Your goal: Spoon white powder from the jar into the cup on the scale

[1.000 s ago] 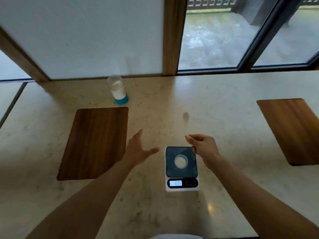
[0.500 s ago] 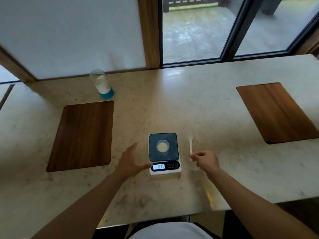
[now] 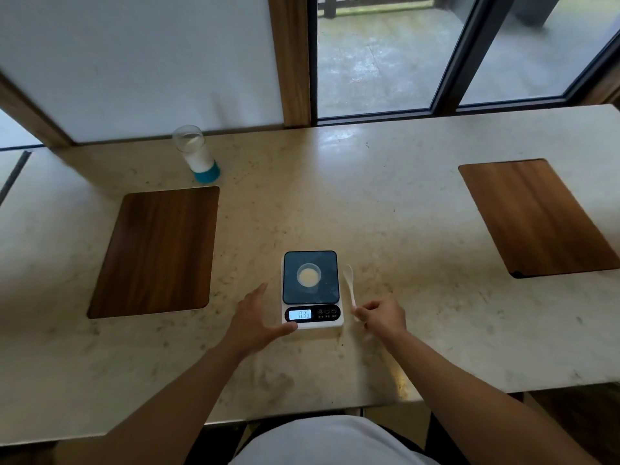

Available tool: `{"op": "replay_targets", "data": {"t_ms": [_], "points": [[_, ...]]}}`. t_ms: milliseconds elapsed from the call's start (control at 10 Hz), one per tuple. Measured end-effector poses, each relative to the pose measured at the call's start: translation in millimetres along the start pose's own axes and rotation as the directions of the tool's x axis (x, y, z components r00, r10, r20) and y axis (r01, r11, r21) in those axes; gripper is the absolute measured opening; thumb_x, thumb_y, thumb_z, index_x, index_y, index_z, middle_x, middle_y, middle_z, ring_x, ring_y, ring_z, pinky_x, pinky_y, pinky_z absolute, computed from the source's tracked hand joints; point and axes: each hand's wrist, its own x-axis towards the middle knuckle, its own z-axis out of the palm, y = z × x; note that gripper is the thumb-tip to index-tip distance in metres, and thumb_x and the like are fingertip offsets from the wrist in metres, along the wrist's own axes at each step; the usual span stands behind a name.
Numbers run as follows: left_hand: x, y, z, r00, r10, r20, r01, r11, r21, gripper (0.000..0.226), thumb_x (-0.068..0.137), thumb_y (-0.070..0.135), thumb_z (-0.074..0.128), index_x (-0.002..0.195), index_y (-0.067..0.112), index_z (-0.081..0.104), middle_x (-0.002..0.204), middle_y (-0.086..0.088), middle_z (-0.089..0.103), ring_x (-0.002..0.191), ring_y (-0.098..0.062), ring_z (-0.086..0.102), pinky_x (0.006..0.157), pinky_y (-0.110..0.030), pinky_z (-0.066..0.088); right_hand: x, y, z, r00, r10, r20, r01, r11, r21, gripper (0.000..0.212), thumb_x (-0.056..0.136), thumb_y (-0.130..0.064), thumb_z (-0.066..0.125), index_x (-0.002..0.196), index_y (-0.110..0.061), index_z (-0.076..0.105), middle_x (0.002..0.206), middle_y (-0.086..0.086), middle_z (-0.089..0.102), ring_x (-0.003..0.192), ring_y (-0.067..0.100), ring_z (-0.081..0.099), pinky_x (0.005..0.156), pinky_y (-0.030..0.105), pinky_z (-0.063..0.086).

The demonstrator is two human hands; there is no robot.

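- The right hand (image 3: 384,317) has its grip pinched on the tail of a thin white spoon (image 3: 349,284); the spoon lies low along the right side of the scale (image 3: 312,290), bowl pointing away from the person, and I cannot tell whether it rests on the surface (image 3: 385,209) or hangs just above it.
- The left hand (image 3: 256,318) is spread and grasping nothing, its thumb touching the scale's front left corner.
- Risk here, as I judge it: that thumb could press or shift the scale and upset the lit reading on the display (image 3: 300,314), so any further weighing would be off.
- The spoon looks like light plastic held only at its end; a careless turn of the wrist could flick it against the scale or knock the cup (image 3: 308,276).
- The cup is small, round and clear, sitting in the middle of the dark, smooth, square platform, with pale powder across its bottom. It looks light, so a brush from the spoon may tip it.
- The jar (image 3: 198,154) stands well apart at the far left: clear cylinder, white powder inside, blue base. Carrying a loaded spoon across that gap invites spills on the way.
- The surface is pale, polished, speckled stone with two dark wood-grain insets (image 3: 154,251), rounded at the corners; white powder dropped on the stone would be hard to spot.
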Motion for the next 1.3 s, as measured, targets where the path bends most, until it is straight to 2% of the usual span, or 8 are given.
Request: {"op": "replay_targets", "data": {"t_ms": [200, 400, 500, 700, 900, 1100, 1200, 1300], "points": [[-2, -5, 6, 1.000, -0.029, 0.012, 0.029, 1.000, 0.000, 0.128, 0.055, 0.082, 0.071, 0.156, 0.029, 0.014, 0.165, -0.001, 0.022, 0.149, -0.027, 0.022, 0.118, -0.047, 0.026, 0, 3, 6, 0.999, 0.007, 0.032, -0.006, 0.999, -0.046, 0.017, 0.084, -0.029, 0.081, 0.079, -0.013, 0.079, 0.068, 0.004, 0.076, 0.063, 0.019, 0.074, 0.072, 0.038, 0.063], [-3, -4, 8, 1.000, -0.031, -0.001, 0.031, 0.999, -0.016, 0.121, 0.063, 0.074, 0.076, 0.157, 0.027, 0.015, 0.166, -0.003, 0.019, 0.150, -0.028, 0.021, 0.119, -0.049, 0.025, -2, 6, 11, 0.999, 0.025, 0.033, -0.023, 0.997, -0.078, 0.023, 0.083, -0.030, 0.081, 0.065, -0.016, 0.077, 0.058, 0.001, 0.073, 0.054, 0.011, 0.069, 0.061, 0.026, 0.055], [-6, -7, 8, 0.999, -0.034, 0.007, 0.034, 0.999, -0.023, 0.121, 0.063, 0.073, 0.076, 0.156, 0.027, 0.015, 0.166, -0.003, 0.019, 0.151, -0.028, 0.021, 0.119, -0.049, 0.024, -5, 3, 13, 0.999, 0.026, 0.030, -0.022, 0.994, -0.105, 0.025, 0.083, -0.031, 0.081, 0.064, -0.017, 0.076, 0.059, -0.001, 0.073, 0.058, 0.010, 0.070, 0.057, 0.023, 0.050], [-7, -11, 9, 1.000, -0.022, 0.008, 0.023, 0.999, -0.024, 0.122, 0.062, 0.075, 0.075, 0.157, 0.027, 0.015, 0.166, -0.002, 0.020, 0.151, -0.028, 0.021, 0.119, -0.048, 0.024, -6, 1, 17, 0.999, 0.034, 0.023, -0.031, 0.990, -0.140, 0.026, 0.082, -0.031, 0.082, 0.064, -0.012, 0.077, 0.064, 0.003, 0.074, 0.065, 0.019, 0.073, 0.071, 0.036, 0.061], [-8, -11, 9, 1.000, -0.009, 0.002, 0.009, 1.000, -0.014, 0.119, 0.066, 0.071, 0.076, 0.157, 0.024, 0.015, 0.166, -0.004, 0.020, 0.151, -0.029, 0.021, 0.120, -0.047, 0.022, -6, 3, 17, 1.000, 0.025, -0.001, -0.025, 0.988, -0.152, 0.026, 0.081, -0.033, 0.082, 0.063, -0.016, 0.076, 0.062, 0.000, 0.074, 0.061, 0.015, 0.072, 0.068, 0.032, 0.059], [-10, -9, 8, 1.000, -0.010, 0.008, 0.009, 1.000, 0.007, 0.120, 0.065, 0.072, 0.076, 0.157, 0.023, 0.015, 0.166, -0.004, 0.020, 0.151, -0.029, 0.022, 0.120, -0.047, 0.022, -5, 6, 16, 1.000, 0.012, -0.007, -0.013, 0.986, -0.165, 0.027, 0.081, -0.036, 0.082, 0.064, -0.016, 0.077, 0.063, -0.001, 0.074, 0.061, 0.015, 0.071, 0.070, 0.036, 0.062], [-9, -9, 10, 1.000, -0.010, 0.007, 0.010, 1.000, 0.002, 0.121, 0.064, 0.073, 0.075, 0.157, 0.023, 0.015, 0.166, -0.004, 0.020, 0.151, -0.029, 0.021, 0.120, -0.047, 0.021, -4, 12, 16, 1.000, -0.005, -0.006, 0.004, 0.987, -0.162, 0.027, 0.082, -0.035, 0.081, 0.062, -0.017, 0.076, 0.062, -0.001, 0.073, 0.060, 0.014, 0.070, 0.066, 0.033, 0.061], [-9, -5, 9, 1.000, -0.010, -0.003, 0.010, 1.000, 0.020, 0.122, 0.063, 0.075, 0.075, 0.157, 0.023, 0.016, 0.166, -0.005, 0.021, 0.150, -0.029, 0.022, 0.119, -0.047, 0.022, 0, 11, 14, 0.999, -0.034, -0.012, 0.031, 0.986, -0.164, 0.030, 0.082, -0.034, 0.082, 0.057, -0.021, 0.072, 0.059, -0.005, 0.070, 0.058, 0.010, 0.068, 0.057, 0.025, 0.052]]}}
